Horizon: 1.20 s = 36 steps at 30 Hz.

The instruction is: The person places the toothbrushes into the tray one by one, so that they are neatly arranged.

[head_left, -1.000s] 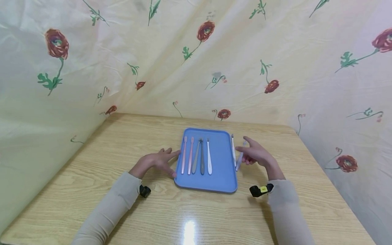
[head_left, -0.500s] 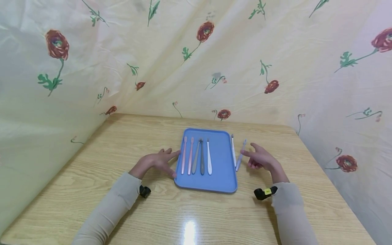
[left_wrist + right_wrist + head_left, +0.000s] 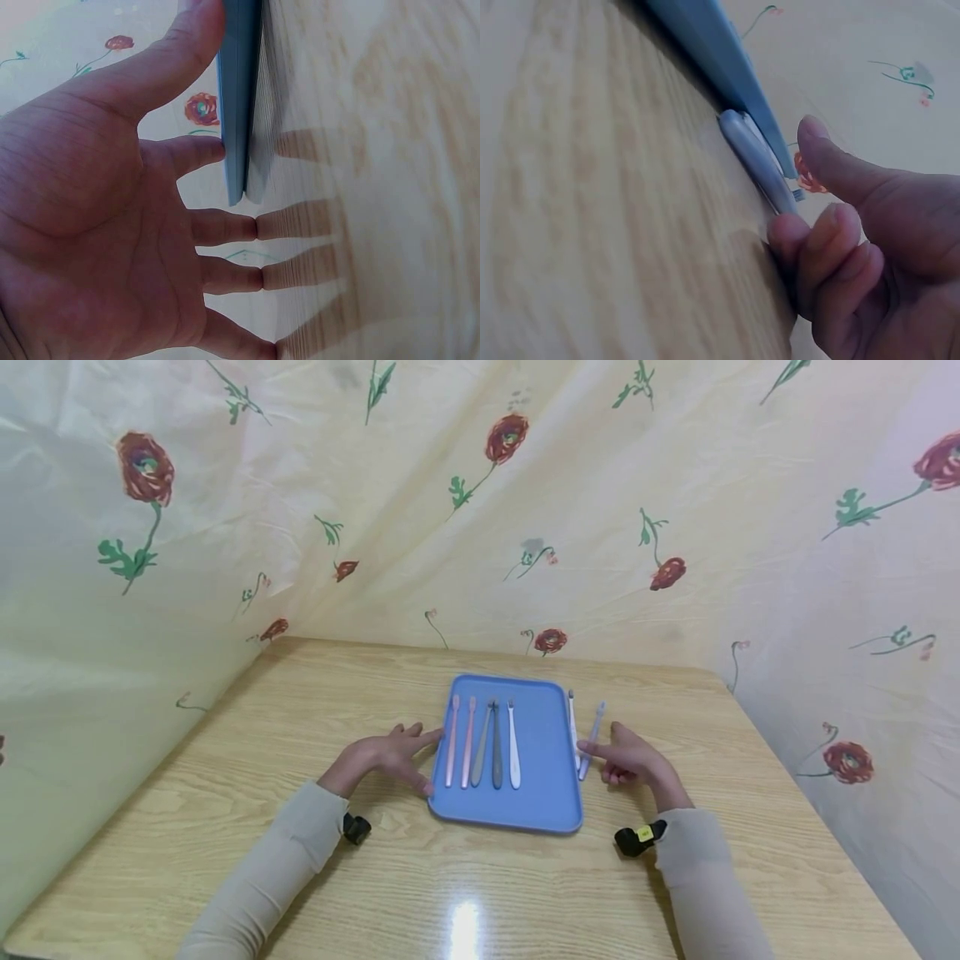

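A blue tray point(image 3: 543, 806) holds two pink toothbrushes point(image 3: 467, 743), two grey toothbrushes point(image 3: 496, 752) whose heads nearly meet, and a white toothbrush point(image 3: 513, 752). My left hand point(image 3: 386, 756) rests at the tray's left side, fingers spread, thumb and index touching its edge in the left wrist view. Along the tray's right side lie another white toothbrush point(image 3: 573, 718) and a lilac toothbrush point(image 3: 594, 735). My right hand point(image 3: 630, 756) is beside the lilac one, thumb stretched over its handle; the other fingers are loosely bent. I see nothing gripped in it.
The wooden table point(image 3: 337, 893) extends around the tray on all sides. A flower-printed cloth point(image 3: 390, 510) hangs behind the table and along both sides. A black wrist camera point(image 3: 633, 841) sits by the right cuff, another by the left.
My right hand has drawn back from over the lilac toothbrush, first rightward, then a little nearer and left again. Both toothbrushes beside the tray and my left hand stay put.
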{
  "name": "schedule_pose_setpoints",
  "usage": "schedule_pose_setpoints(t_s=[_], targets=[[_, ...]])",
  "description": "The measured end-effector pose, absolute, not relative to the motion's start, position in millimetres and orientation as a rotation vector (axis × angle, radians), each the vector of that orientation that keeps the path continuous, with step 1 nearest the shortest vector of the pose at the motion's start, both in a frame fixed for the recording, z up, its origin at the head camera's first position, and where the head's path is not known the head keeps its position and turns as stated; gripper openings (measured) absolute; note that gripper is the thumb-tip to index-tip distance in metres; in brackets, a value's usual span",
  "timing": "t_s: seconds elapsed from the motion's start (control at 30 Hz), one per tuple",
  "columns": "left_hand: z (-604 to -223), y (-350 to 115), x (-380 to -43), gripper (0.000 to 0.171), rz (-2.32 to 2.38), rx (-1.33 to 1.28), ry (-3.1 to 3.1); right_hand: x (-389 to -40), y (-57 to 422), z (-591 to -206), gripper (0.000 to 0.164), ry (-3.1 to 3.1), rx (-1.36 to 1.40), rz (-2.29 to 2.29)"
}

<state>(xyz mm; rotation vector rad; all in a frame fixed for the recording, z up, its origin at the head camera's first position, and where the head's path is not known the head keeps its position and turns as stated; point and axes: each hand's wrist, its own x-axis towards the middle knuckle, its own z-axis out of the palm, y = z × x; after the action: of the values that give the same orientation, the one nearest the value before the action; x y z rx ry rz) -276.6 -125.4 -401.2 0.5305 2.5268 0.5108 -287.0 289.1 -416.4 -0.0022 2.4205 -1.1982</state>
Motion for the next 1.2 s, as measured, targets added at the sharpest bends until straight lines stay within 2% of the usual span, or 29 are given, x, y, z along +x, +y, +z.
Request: schedule_pose_setpoints(t_s=[0.77,1.2], targets=[[-402.1,-125.0,-277.7,0.107,0.504,0.544,2.53,-284.2,287.3,-416.2,0.113,2.459,0.113,-1.161],[-398.9,-124.6,-275.7,0.106,0.503,0.533,2.529,-281.9,293.3,-415.2,0.095,2.357,0.087,-1.283]])
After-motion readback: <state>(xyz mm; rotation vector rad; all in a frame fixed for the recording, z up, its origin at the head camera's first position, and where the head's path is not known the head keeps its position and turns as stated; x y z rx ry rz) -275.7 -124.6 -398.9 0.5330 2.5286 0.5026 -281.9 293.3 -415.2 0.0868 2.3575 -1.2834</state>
